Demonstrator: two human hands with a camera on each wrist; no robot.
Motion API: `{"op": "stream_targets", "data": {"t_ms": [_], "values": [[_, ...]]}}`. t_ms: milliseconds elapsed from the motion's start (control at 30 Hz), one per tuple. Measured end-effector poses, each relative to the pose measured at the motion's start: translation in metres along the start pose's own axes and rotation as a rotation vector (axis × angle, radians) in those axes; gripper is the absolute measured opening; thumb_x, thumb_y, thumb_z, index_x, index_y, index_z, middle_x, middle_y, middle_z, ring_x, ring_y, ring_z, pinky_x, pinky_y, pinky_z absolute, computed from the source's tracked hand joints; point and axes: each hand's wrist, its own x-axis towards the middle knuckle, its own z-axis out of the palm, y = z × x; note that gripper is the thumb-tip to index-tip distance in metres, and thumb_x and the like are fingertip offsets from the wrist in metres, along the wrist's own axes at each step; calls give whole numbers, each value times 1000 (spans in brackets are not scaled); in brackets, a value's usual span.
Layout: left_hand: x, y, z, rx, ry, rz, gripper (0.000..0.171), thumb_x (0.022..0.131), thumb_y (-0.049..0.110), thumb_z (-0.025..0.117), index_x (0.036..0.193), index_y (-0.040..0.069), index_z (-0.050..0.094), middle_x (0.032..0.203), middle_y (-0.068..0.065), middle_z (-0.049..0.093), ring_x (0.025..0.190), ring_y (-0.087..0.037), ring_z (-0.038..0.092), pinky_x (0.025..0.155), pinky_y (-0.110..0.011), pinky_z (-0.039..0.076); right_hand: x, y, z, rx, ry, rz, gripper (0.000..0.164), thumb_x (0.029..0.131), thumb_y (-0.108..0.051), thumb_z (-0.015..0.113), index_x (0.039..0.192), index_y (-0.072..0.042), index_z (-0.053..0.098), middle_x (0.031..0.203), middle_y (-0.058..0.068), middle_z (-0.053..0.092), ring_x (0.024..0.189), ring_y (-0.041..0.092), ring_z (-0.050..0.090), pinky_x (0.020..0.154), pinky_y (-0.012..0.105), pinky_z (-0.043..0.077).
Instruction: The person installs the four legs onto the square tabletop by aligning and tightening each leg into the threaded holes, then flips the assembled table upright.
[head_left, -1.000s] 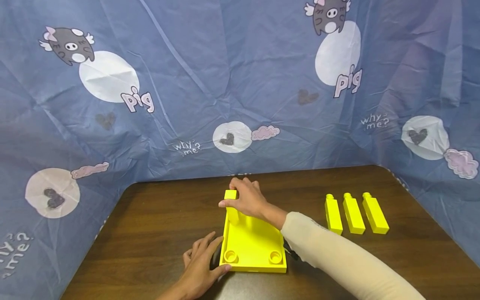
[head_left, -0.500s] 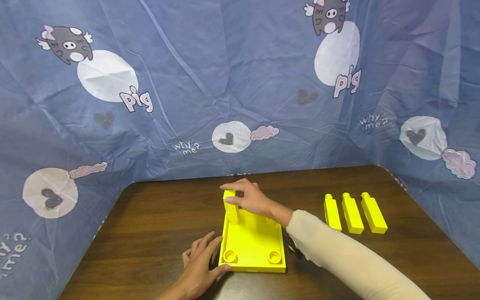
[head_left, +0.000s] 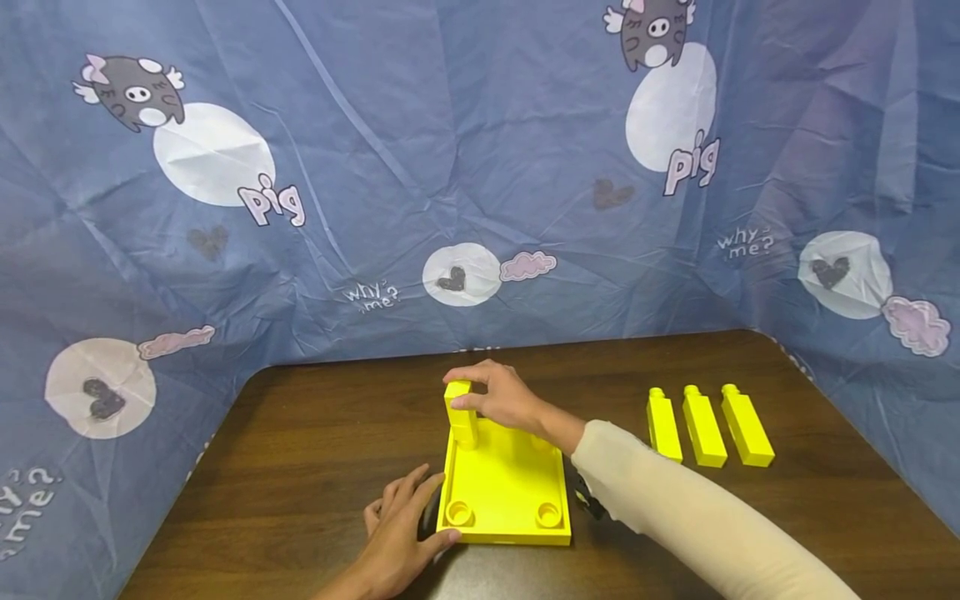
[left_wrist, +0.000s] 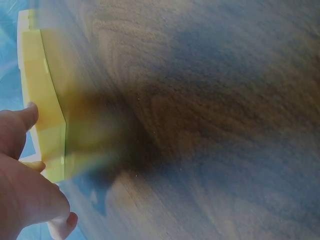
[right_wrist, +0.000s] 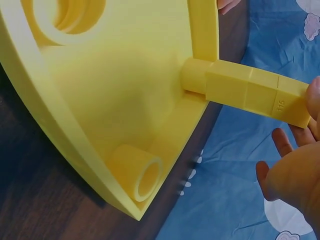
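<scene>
A shallow yellow tray (head_left: 510,483) with round sockets at its corners lies on the table. In its far left socket stands a square yellow leg (head_left: 461,421), upright; the right wrist view shows the leg (right_wrist: 255,92) meeting the socket's collar. My right hand (head_left: 502,398) holds the leg's top end, thumb on the near side and forefinger laid across the top. At the tray's near left corner is my left hand (head_left: 401,529), its thumb on the front wall and its fingers extended along the left side. The left wrist view has this hand (left_wrist: 30,185) against the tray wall.
Three loose yellow legs (head_left: 705,429) with round knobbed ends lie in a row on the wooden table (head_left: 322,433), at the right. A blue cloth (head_left: 375,167) printed with pigs hangs behind the table. Two near sockets (head_left: 549,515) stand uncovered.
My right forefinger has come forward over the leg's top, and the thumb has slid right across its near face. My left hand and the tray stay in place.
</scene>
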Motion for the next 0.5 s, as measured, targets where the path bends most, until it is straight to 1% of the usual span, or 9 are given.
{"op": "stream_targets", "data": {"t_ms": [267, 433, 500], "values": [[0, -1, 1, 1, -10, -2, 73, 82, 43, 73, 143, 15, 43, 152, -17, 30, 133, -40, 27, 94, -66, 13, 0, 1, 1, -34, 15, -21, 33, 86, -20, 73, 119, -19, 69, 119, -2, 67, 113, 20, 52, 103, 52, 27], [-1, 0, 0, -8, -10, 1, 73, 83, 42, 73, 143, 15, 43, 152, -17, 30, 133, -40, 26, 94, -66, 13, 0, 1, 0, -37, 16, -29, 33, 86, -21, 73, 119, -19, 69, 119, -2, 67, 113, 20, 52, 104, 54, 24], [-1, 0, 0, -8, -8, 3, 73, 82, 42, 73, 143, 15, 43, 152, -17, 30, 133, -40, 26, 94, -66, 12, 0, 1, 0, -37, 13, -37, 33, 87, -21, 72, 119, -18, 69, 119, -2, 67, 113, 21, 52, 103, 54, 26]]}}
